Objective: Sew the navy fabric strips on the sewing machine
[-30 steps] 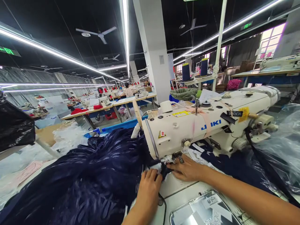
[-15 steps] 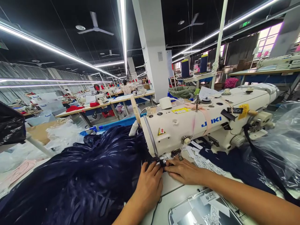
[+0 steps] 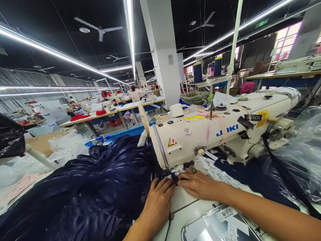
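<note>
A white sewing machine [image 3: 195,130] stands in front of me, its needle and presser foot [image 3: 174,171] low at its left end. My left hand [image 3: 158,198] is just in front of the foot, its bent fingertips pressing on a small piece of dark navy fabric. From the right, my right hand [image 3: 197,184] has its fingers together on the same piece, close to the foot. Both sets of fingertips partly cover the fabric there. Left of the machine spreads a large heap of navy straps or strips of fabric [image 3: 100,180].
Loose white labels [image 3: 220,175] and navy fabric [image 3: 255,177] lie to the right. A clear-lidded case [image 3: 190,231] is at the front edge, clear plastic bags [image 3: 301,144] at far right. Behind stand two navy thread cones [image 3: 198,73], a column [image 3: 163,50] and other worktables with people.
My left hand has slid slightly towards me. My right hand stays almost in place beside the foot. The view has shifted a little.
</note>
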A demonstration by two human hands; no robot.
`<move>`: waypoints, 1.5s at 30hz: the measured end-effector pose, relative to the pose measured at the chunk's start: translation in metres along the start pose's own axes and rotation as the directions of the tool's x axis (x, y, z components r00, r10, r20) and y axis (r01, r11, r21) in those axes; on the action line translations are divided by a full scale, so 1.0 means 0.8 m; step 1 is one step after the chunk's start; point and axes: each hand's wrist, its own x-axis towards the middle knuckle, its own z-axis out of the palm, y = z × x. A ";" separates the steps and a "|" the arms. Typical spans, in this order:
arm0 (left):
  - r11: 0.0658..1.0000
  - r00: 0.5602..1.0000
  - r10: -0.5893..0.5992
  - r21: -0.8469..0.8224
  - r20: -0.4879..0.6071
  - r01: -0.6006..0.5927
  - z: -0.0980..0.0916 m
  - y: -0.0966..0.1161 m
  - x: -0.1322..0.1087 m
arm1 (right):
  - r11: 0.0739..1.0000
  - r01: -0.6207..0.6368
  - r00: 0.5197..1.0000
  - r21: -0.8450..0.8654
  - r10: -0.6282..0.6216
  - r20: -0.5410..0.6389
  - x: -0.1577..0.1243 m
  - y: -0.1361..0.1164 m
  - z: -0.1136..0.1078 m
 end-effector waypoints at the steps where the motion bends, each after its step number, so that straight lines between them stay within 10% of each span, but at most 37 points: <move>1: 1.000 1.000 0.009 0.009 -0.007 -0.009 0.001 -0.001 -0.001 | 1.000 0.007 1.000 -0.020 -0.007 0.001 0.000 -0.001 0.000; 9: 0.983 0.993 0.115 0.142 0.034 -0.118 -0.004 -0.005 -0.002 | 1.000 0.017 0.999 0.022 -0.016 -0.042 -0.003 0.005 0.008; 35: 0.993 0.988 -0.089 -0.071 0.124 0.099 -0.017 -0.014 0.016 | 0.991 -0.136 0.991 -0.001 0.136 -0.016 0.005 0.005 0.008; 45: 0.891 0.954 -0.292 0.344 -0.068 0.297 -0.010 0.017 0.018 | 0.949 -0.193 0.981 -0.250 0.193 -0.024 0.014 0.002 0.019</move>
